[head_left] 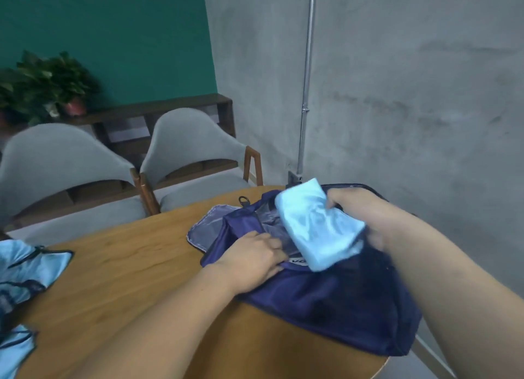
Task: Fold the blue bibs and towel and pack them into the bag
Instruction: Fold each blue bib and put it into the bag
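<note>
Two hands, one bag, one folded cloth

From the head: smooth, round-edged wooden desk (127,279), set against a rough grey concrete wall (411,81) with one metal pipe (307,81), next to a green wall (113,33). Beyond the desk: two grey padded chairs (56,157) (192,140), one dark shelf (158,109), one potted plant (48,81). At the desk's right end: one limp navy fabric bag (326,299), mouth open, pale inner flap turned out. Left hand (255,257) gripping the near rim, fingers bent over it. Right hand (360,208) above the mouth, fingers curled round one folded cloth (314,225), a soft pale-blue rectangle; towel or bib, hard to tell. At far left: two crumpled pale-blue bibs (31,268) (15,347), dark-trimmed, well apart from the bag.
</note>
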Available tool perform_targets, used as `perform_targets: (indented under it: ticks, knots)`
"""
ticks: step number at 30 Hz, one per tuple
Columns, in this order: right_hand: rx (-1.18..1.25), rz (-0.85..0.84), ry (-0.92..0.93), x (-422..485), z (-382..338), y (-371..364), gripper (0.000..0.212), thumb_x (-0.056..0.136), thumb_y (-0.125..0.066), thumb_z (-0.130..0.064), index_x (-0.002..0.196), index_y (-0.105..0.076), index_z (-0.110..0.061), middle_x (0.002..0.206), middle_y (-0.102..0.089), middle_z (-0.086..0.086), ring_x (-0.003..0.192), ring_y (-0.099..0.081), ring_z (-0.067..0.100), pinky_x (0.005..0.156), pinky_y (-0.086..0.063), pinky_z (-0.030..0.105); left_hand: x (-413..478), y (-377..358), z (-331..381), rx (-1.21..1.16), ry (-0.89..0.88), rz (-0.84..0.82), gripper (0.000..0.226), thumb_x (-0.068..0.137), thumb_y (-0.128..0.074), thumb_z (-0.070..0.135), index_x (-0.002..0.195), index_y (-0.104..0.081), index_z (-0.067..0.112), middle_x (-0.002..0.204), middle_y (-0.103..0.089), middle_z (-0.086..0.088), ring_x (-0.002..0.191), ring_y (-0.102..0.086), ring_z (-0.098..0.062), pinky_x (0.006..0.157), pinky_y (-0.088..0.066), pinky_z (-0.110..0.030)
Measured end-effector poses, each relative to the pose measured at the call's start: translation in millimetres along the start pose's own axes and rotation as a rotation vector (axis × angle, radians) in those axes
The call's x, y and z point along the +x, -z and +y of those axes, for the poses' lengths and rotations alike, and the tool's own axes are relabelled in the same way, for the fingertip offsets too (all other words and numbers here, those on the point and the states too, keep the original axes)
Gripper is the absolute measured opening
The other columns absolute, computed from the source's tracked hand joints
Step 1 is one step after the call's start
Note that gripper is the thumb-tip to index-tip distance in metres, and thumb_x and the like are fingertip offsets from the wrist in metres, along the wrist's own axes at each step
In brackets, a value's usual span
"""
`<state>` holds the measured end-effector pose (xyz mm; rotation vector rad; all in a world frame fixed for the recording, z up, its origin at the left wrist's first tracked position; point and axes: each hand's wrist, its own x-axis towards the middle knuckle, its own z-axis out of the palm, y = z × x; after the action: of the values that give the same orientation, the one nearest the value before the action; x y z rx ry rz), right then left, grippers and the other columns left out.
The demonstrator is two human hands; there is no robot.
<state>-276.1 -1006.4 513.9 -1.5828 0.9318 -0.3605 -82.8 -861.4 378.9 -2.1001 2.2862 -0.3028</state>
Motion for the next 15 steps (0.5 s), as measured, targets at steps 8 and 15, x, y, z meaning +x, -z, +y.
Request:
perform_targets:
  ticks: [8,15]
  knots:
    - [-0.096,0.091,-0.283,81,71,-85,0.035,0.100,-0.044,0.000,0.131,-0.061,0.006,0.107,-0.067,0.020,0.089,-0.064,0.027,0.077,-0.057,0.041,-32,31,27,-0.038,-0.038,-0.097,0.054,0.105,-0.031,0.060,0.106,-0.070,0.023,0.098,-0.069,0.001,0.092,-0.064,-0.027,0.080,-0.052,-0.041]
    - [-0.576,0.110,-0.207,87,80,-94,0.030,0.101,-0.050,-0.006,0.128,-0.061,0.003,0.127,-0.068,0.019,0.112,-0.066,0.033,0.078,-0.044,0.029,10,41,9,-0.203,0.418,0.176,0.022,0.104,-0.049,0.025,0.123,-0.057,0.020,0.115,-0.062,-0.008,0.100,-0.063,-0.036,0.078,-0.052,-0.048]
